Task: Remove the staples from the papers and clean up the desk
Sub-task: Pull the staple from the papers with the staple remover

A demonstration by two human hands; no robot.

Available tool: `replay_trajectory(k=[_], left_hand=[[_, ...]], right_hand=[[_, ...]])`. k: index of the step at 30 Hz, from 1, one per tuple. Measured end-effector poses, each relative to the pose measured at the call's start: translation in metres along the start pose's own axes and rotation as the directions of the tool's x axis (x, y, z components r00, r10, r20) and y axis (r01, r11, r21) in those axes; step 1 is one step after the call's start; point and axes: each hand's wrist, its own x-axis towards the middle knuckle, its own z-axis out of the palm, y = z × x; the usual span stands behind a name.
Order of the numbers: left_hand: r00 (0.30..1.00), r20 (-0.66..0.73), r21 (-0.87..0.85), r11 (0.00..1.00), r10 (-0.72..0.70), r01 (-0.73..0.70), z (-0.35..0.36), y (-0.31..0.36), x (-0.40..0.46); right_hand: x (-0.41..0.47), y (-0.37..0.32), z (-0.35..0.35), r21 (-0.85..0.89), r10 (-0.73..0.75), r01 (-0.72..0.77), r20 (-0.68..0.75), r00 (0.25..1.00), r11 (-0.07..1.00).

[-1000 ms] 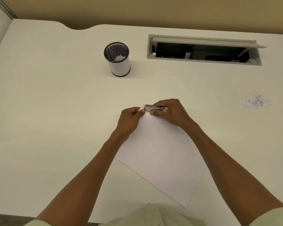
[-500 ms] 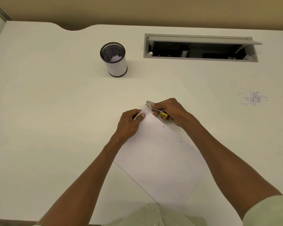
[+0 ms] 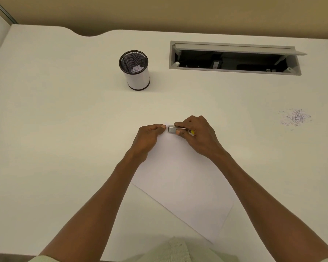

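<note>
White stapled papers (image 3: 186,184) lie at an angle on the white desk (image 3: 55,138), far corner pointing away from me. My left hand (image 3: 149,138) pinches that far corner, fingers closed on the sheet. My right hand (image 3: 198,136) grips a small silver staple remover with a yellow end (image 3: 175,129), its metal tip lying on the paper's far corner, right beside my left thumb. The staple itself is hidden under the tool.
A black mesh pen cup (image 3: 135,70) with paper bits inside stands at the back centre. A pile of small paper bits and staples (image 3: 294,118) lies at the right. An open grey cable hatch (image 3: 235,58) is set into the desk's back.
My right hand lifted the staple remover off the corner half a second ago and has now brought it back flat onto the corner. My left hand stays pinching the paper.
</note>
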Motion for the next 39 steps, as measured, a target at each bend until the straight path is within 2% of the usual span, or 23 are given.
replay_trajectory(k=[17, 28, 34, 39], left_hand=[[0.999, -0.011, -0.001, 0.999, -0.053, 0.053, -0.003, -0.003, 0.003], [1.000, -0.023, 0.023, 1.000, -0.016, 0.017, -0.001, -0.006, 0.005], [0.998, -0.044, 0.101, 0.994, 0.034, -0.029, -0.001, -0.010, 0.009], [0.997, -0.076, 0.125, 0.992, 0.020, -0.010, 0.003, -0.009, 0.013]], right_hand=[[-0.007, -0.001, 0.026, 0.157, 0.154, -0.137, -0.100, 0.983, 0.978], [0.001, 0.002, 0.026, 0.074, 0.067, -0.063, -0.058, 0.996, 0.995], [0.004, 0.003, 0.026, -0.006, -0.110, 0.110, -0.115, 0.987, 0.994], [0.008, 0.010, 0.027, 0.000, -0.158, 0.159, -0.133, 0.979, 0.987]])
